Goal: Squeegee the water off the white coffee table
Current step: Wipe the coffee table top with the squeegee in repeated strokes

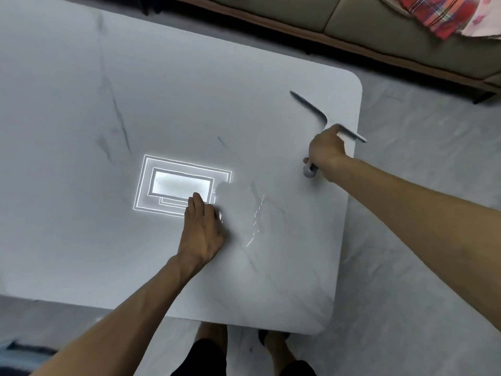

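The white coffee table with faint grey marbling fills most of the view. My right hand is closed around the handle of a grey squeegee. Its blade lies diagonally on the tabletop near the right edge, one end reaching past that edge. A thin streak of water glints in the middle of the table, between my hands. My left hand rests flat on the tabletop, fingers together, just left of the water.
A ceiling light reflection shines on the table above my left hand. A sofa with a red plaid cloth stands beyond the far edge. Grey marbled floor lies to the right. My legs are at the near edge.
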Tool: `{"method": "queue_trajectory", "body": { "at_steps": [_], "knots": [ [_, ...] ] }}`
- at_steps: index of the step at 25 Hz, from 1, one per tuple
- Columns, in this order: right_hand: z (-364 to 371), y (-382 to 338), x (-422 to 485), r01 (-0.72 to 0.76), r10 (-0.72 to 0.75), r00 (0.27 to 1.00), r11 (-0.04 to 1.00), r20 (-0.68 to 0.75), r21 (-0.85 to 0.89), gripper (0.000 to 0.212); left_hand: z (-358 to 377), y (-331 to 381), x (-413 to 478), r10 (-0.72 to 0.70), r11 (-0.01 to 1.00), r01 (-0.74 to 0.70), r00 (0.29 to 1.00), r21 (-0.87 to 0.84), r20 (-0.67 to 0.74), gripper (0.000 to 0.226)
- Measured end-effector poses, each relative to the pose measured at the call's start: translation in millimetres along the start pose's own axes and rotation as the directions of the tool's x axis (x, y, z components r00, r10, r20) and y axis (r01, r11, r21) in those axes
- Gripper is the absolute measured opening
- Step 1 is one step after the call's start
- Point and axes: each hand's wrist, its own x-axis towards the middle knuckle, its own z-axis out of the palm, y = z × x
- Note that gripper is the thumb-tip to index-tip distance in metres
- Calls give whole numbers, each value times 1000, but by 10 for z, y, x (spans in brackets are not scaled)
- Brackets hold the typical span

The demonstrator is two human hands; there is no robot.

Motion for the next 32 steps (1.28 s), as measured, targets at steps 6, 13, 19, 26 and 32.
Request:
{"method": "queue_trajectory", "body": {
  "at_steps": [6, 13, 19, 26, 32],
  "knots": [
    [331, 464, -479, 334, -257, 936, 865, 242, -375, 74, 413, -259, -452, 66, 995, -60, 995, 83, -79, 28],
    [-5, 1671, -916, 628, -419, 778, 542, 468, -559, 69, 739, -49, -876, 22, 1000, -23, 999, -16, -26, 27],
    [-731, 2288, -1033, 621, -404, 784, 539, 472, -569, 66, 711, 117, -960, -77, 995, 82, 994, -64, 72, 48],
    [-777, 1697, -645, 461, -435, 887, 842, 152, -279, 42, 737, 92, -977, -44, 999, 45, 992, -10, 119, 34],
    [-165, 1363, -663, 205, -194, 978, 960, 75, -189, 50, 717, 66, -995, -30, 999, 31, 991, -9, 127, 38]
  ]
}}
